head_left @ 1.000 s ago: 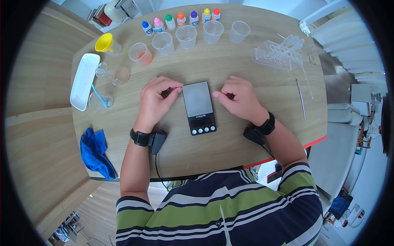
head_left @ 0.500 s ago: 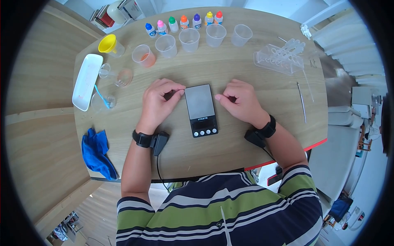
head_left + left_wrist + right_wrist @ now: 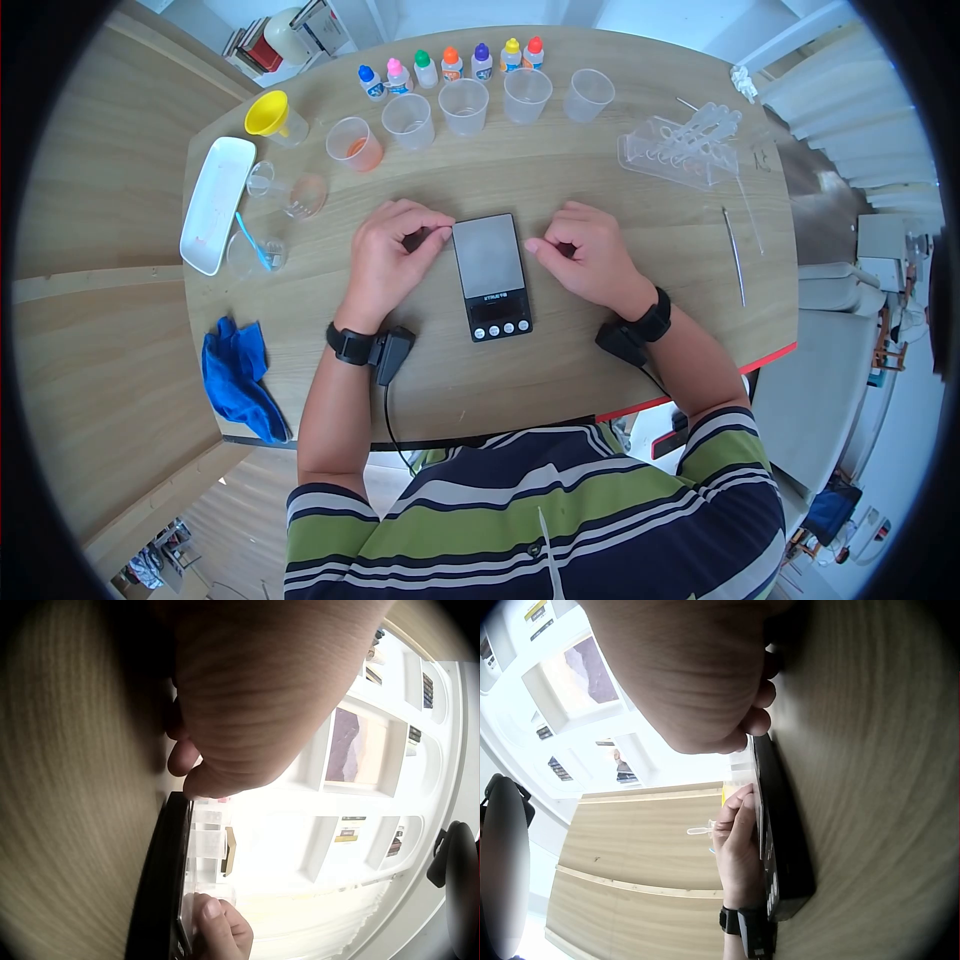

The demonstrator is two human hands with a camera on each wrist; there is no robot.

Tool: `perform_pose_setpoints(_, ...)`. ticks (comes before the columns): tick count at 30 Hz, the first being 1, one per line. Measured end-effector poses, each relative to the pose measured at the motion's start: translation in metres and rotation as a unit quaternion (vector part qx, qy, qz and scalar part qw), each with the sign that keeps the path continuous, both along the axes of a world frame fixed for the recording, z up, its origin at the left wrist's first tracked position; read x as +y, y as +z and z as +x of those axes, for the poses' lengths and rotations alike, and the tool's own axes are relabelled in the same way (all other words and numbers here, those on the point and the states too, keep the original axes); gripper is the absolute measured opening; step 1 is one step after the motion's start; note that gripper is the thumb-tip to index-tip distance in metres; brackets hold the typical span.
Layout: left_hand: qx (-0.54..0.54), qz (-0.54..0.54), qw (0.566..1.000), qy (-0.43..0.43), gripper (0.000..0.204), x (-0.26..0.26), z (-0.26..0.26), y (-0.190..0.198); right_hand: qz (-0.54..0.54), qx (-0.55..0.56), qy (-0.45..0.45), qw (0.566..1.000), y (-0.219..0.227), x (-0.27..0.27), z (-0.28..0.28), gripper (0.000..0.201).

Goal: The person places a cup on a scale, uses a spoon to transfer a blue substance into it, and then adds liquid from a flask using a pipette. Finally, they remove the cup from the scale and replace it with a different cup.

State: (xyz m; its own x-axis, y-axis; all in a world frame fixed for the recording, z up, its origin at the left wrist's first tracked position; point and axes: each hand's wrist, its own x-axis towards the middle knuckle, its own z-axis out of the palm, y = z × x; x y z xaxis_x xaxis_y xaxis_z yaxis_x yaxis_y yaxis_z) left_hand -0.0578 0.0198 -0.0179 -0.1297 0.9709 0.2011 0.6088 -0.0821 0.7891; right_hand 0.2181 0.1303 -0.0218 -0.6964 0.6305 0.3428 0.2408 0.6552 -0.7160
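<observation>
A black digital scale (image 3: 489,258) with a grey plate and several round buttons lies in the middle of the table. The left hand (image 3: 385,255) rests on the wood at its left, loosely curled, with thumb and index fingertips right by the scale's far left corner. On the opposite side the right hand (image 3: 590,255) rests with relaxed, bent fingers, its thumb tip close to the scale's right edge. Neither hand grips anything. From the left wrist, the scale (image 3: 161,877) appears edge-on below the fingertips. The right wrist view shows the scale's dark side (image 3: 784,832) likewise.
Clear plastic cups (image 3: 464,108) stand in a row behind, one with orange liquid (image 3: 362,152), before several color-capped bottles (image 3: 425,72). At left are a yellow funnel (image 3: 267,113), a white tray (image 3: 217,205) and a blue cloth (image 3: 240,380). A clear rack (image 3: 680,155) and metal rod (image 3: 734,256) lie right.
The head view has shifted slightly, so the tabletop things appear a little lower and to the right. Both hands keep their places beside the scale.
</observation>
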Motion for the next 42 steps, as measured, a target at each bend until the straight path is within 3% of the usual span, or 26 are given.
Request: perform_pose_setpoints(42, -0.009, 0.026, 1.000, 0.011, 0.011, 0.0007, 0.0030, 0.0029, -0.009, 0.010, 0.006, 1.000, 0.0026, -0.0010, -0.0007, 0.032)
